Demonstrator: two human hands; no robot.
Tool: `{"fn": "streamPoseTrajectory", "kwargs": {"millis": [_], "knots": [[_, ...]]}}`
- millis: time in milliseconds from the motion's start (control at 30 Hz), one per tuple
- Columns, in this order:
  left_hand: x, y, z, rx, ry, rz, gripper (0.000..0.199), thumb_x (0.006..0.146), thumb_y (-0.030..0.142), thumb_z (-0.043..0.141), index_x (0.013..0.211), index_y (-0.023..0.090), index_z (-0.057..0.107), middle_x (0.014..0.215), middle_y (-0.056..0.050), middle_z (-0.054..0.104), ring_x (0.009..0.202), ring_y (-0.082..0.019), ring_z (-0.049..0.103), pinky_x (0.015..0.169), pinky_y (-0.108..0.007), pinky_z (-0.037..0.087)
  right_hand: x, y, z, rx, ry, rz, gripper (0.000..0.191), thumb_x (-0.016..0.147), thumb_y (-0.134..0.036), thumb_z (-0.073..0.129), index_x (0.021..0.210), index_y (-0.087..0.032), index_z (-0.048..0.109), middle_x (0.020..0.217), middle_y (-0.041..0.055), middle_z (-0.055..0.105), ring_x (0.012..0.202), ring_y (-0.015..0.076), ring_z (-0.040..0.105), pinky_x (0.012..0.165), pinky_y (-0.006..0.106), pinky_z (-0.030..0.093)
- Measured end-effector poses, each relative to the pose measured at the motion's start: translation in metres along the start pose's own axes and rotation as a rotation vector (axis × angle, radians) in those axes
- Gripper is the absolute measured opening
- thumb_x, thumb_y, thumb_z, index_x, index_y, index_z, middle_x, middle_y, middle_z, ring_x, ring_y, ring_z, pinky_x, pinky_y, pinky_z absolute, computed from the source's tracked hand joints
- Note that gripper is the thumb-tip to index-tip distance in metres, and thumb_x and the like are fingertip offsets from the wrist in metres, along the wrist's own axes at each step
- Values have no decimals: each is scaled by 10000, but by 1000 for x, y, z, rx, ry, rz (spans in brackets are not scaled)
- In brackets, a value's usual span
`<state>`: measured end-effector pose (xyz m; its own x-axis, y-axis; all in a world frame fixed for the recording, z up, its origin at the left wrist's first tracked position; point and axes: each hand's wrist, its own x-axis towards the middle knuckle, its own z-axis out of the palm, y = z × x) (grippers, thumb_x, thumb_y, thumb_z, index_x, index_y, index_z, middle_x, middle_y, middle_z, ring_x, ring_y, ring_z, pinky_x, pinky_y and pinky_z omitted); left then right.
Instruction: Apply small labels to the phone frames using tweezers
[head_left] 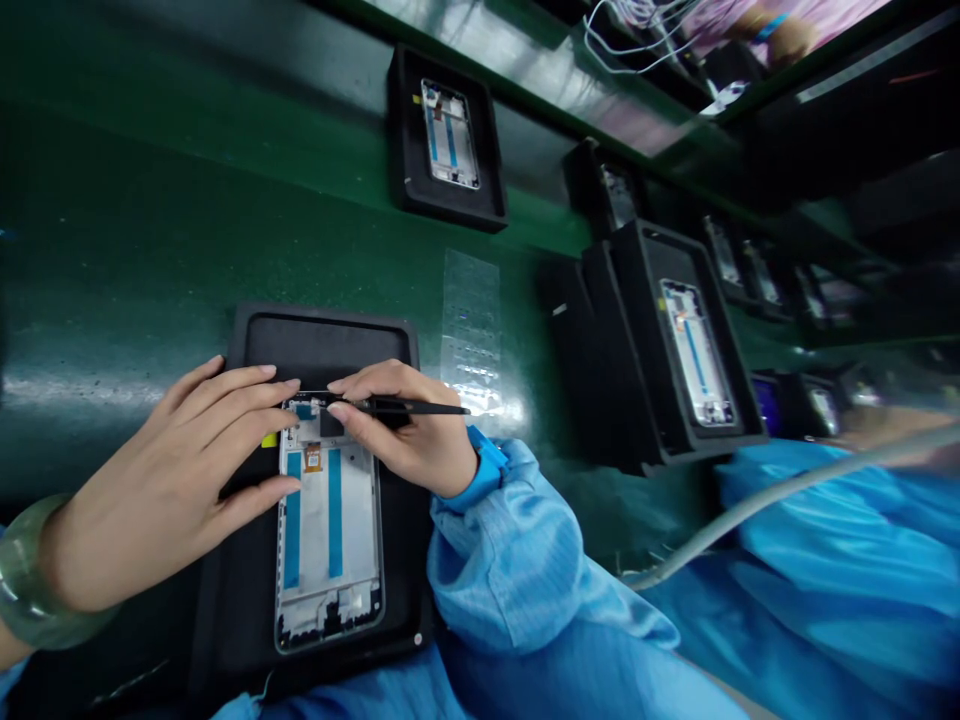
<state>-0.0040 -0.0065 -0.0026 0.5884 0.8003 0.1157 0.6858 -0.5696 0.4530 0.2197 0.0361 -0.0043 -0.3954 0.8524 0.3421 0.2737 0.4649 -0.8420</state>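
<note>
Your left hand lies spread, its fingertips resting on the upper part of a phone display frame with blue adhesive strips. The frame sits in a black tray at lower left of center. Your right hand pinches a slim black tool, its tip at the frame's top end. More black trays holding frames stand toward the upper right on the green tabletop.

Carrier: a long, glossy dark green assembly belt is stretching across the view.
Near tray: a black rectangular rubber tray is lying on the belt.
Far tray: a second black rectangular tray is lying further along.
Sheet: a clear perforated plastic sheet is lying flat beside the near tray.
Right side: several more black trays are sitting together.
</note>
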Motion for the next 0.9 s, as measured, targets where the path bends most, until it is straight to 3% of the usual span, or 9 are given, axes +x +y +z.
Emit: {"fn": "streamPoseTrajectory", "kwargs": {"millis": [233, 467, 633, 800, 900], "knots": [[1, 1, -1, 38, -10, 0, 446, 871, 516, 481, 1203, 219, 510, 1292, -47, 561, 1299, -260, 409, 1119, -489, 263, 2, -1, -1, -3, -9, 92, 94, 799, -237, 683, 857, -190, 627, 853, 29, 701, 808, 143, 687, 728, 262, 563], [2, -1, -1, -3, -16, -18, 446, 868, 532, 484, 1206, 241, 493, 1306, -45, 551, 1303, -248, 404, 1127, -504, 252, 5, -7, -5, 313, 99, 330, 190, 757, -311, 725, 784, -174, 596, 763, 21, 693, 702, 148, 687, 643, 275, 571], [3, 3, 2, -227, 6, -170, 408, 830, 554, 533, 1127, 274, 551, 1342, -37, 511, 1345, -276, 339, 1110, -559, 281, 2, -15, 1, 359, 81, 276, 197, 751, -329, 727, 799, -182, 605, 805, 32, 696, 763, 154, 689, 684, 292, 579], [7, 10, 0, -350, 72, -284, 263, 851, 525, 515, 936, 310, 641, 1264, 26, 579, 1286, -260, 435, 1090, -527, 352, -4, -26, 7, 332, 15, 167, 158, 768, -296, 713, 828, -184, 619, 850, 36, 701, 818, 152, 695, 754, 293, 584], [7, 8, -2, -376, 77, -290, 266, 842, 535, 529, 903, 312, 661, 1196, 33, 630, 1243, -255, 490, 1083, -532, 368, -2, -23, -13, 292, 167, 133, 170, 781, -314, 699, 857, -195, 604, 864, 25, 699, 828, 149, 696, 763, 294, 586]]}}
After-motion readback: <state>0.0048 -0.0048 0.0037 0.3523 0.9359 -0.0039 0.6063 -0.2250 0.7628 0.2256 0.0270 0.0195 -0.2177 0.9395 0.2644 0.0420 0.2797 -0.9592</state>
